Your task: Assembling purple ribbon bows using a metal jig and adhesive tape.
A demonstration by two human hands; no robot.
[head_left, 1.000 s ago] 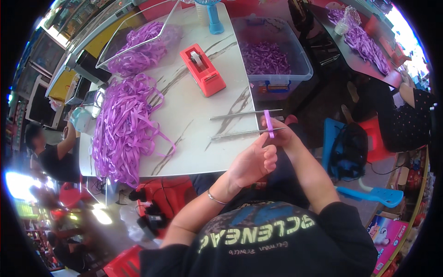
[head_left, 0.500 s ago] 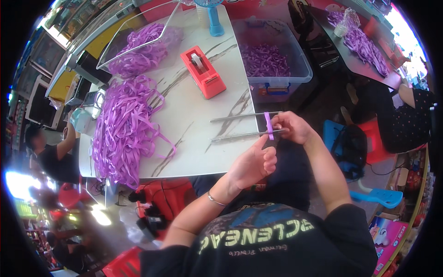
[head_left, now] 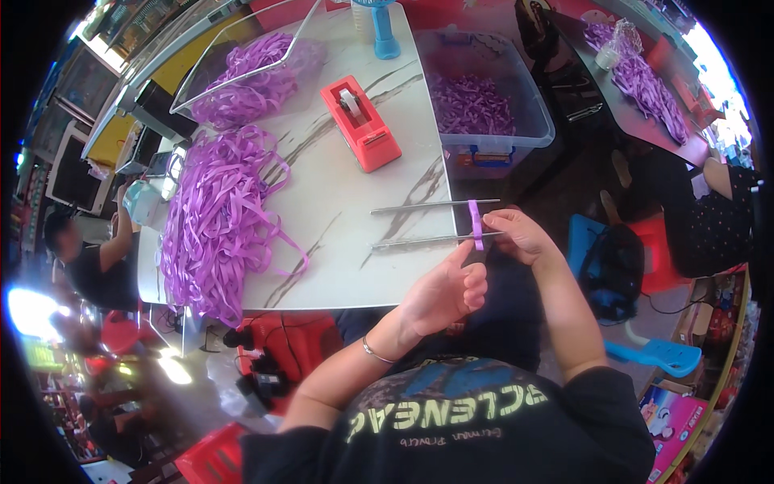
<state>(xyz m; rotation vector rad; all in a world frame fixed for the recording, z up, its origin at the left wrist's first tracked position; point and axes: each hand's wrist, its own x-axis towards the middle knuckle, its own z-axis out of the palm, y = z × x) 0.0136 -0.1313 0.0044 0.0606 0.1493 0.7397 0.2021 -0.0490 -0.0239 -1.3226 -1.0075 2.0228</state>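
Two thin metal rods [head_left: 419, 207] run side by side past the table's right edge. A short purple ribbon [head_left: 476, 226] spans them near their right ends. My left hand [head_left: 442, 297] is below it with several fingers curled in; the tips of the foremost fingers close at the ribbon's lower end. On the ribbon's right, my right hand [head_left: 522, 236] has its thumb and forefinger pinched by the nearer rod's end. What lies in that pinch is too small to make out. A large heap of purple ribbon [head_left: 218, 226] covers the table's left side.
On the marbled white table [head_left: 339, 274] stand a red tape dispenser [head_left: 361, 125] and a blue fan [head_left: 384, 36]. A wire-rimmed clear bin [head_left: 250, 81] holds more ribbon. Beyond the right edge sits a clear plastic tub [head_left: 508, 140] of purple pieces. Other people sit at left and right.
My right hand has moved slightly down and away from the ribbon's middle, toward the nearer rod. My left hand stays at the ribbon's lower end. The whole view has shifted a little.
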